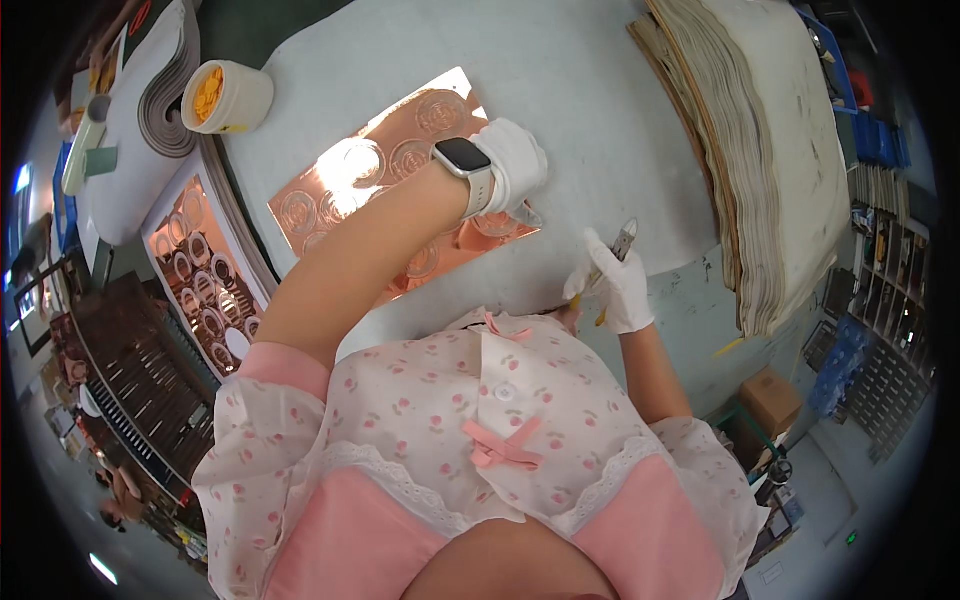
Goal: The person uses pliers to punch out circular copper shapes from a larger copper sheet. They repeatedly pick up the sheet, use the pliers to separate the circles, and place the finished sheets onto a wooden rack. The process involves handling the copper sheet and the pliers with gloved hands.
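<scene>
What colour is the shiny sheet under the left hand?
The shiny sheet is coppery pink-orange with round ring patterns, pressed by the gloved left hand; seen in the head view.

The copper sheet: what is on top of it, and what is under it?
The gloved left hand presses on the copper sheet, its forearm crossing above. Under the sheet lies the white table cover; anything beneath the sheet itself is hidden.

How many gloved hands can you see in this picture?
2. The left hand presses on the copper-coloured sheet on the white table. The right hand, nearer the table's edge, grips small pliers.
</scene>
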A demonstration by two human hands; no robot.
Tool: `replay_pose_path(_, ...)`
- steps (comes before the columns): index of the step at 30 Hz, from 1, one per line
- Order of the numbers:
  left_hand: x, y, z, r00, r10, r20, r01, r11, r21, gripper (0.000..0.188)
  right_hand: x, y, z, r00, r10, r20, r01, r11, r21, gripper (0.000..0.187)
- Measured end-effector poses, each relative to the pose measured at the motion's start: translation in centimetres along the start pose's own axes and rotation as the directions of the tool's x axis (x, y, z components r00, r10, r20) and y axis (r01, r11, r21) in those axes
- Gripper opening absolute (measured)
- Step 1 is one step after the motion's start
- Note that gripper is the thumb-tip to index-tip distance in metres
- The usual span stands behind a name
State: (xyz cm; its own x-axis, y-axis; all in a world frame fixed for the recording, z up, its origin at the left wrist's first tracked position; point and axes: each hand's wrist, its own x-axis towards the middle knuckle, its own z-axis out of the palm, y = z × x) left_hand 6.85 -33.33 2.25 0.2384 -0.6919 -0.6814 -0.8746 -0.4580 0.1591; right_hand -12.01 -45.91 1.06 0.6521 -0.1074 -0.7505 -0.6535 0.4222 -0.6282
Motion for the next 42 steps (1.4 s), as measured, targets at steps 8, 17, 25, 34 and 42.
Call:
replay_pose_path(8,-7.8,-3.0,-5.1,0.961,0.009,-0.277,-0.079,0.967,-0.242,0.038,-2.0,3.1,3.0,0.997,-0.023,0.074,0.057,0.866,-0.498,0.029)
replay_pose_path(17,-24.1,-1.6,-8.9,0.400,-0.250,-0.882,-0.037,0.957,-0.287,0.030,-0.8,-3.4,4.4,0.881,-0.471,0.032,0.316,0.538,-0.781,0.042)
replay_pose_path(25,-30.3,3.5,-5.8,0.190,-0.567,-0.802,-0.212,0.774,-0.597,0.030,-11.6,-18.6,12.8,0.080,-0.776,0.625,0.597,-0.465,-0.654,0.018)
replay_pose_path(34,-32.0,7.2,-2.5,0.260,-0.689,-0.676,-0.419,0.550,-0.722,0.046,-17.3,-19.0,16.8,0.052,-0.584,0.810,0.384,-0.737,-0.556,0.020)
replay_pose_path(42,-33.0,7.8,-2.5,0.380,-0.647,-0.661,-0.311,0.584,-0.750,0.054,-18.3,-18.6,17.0,0.055,-0.537,0.842,0.360,-0.776,-0.518,0.016)
